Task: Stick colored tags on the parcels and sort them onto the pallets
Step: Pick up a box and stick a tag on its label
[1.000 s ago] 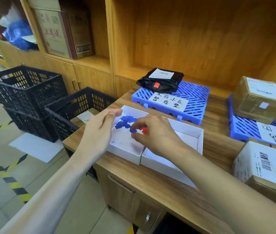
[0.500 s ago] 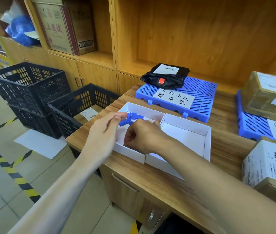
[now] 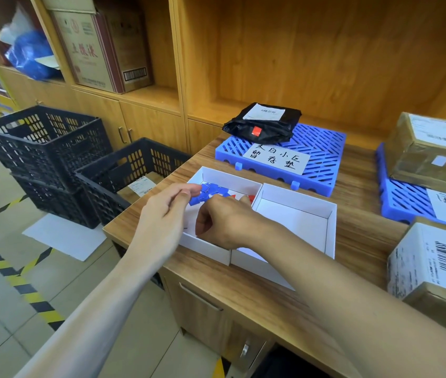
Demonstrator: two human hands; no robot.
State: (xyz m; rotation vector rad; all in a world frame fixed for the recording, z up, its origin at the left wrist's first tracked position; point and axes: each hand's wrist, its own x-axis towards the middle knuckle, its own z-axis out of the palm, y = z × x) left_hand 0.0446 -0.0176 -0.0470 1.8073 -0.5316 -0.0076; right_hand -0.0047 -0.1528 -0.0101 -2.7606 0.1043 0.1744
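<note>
Two white trays (image 3: 295, 222) sat at the desk's (image 3: 243, 296) front-left corner, bare wood behind them up to the blue pallet (image 3: 320, 156). The left hand (image 3: 162, 222) pinched blue tags (image 3: 211, 190) over the left tray's near-left edge. The right hand (image 3: 227, 222), knuckles up, curled into that tray; its grasp couldn't be told.

I see bare desk (image 3: 353, 186) between white trays (image 3: 331, 230) and blue pallets (image 3: 323, 148); cardboard parcels (image 3: 432, 263) block my right.
</note>
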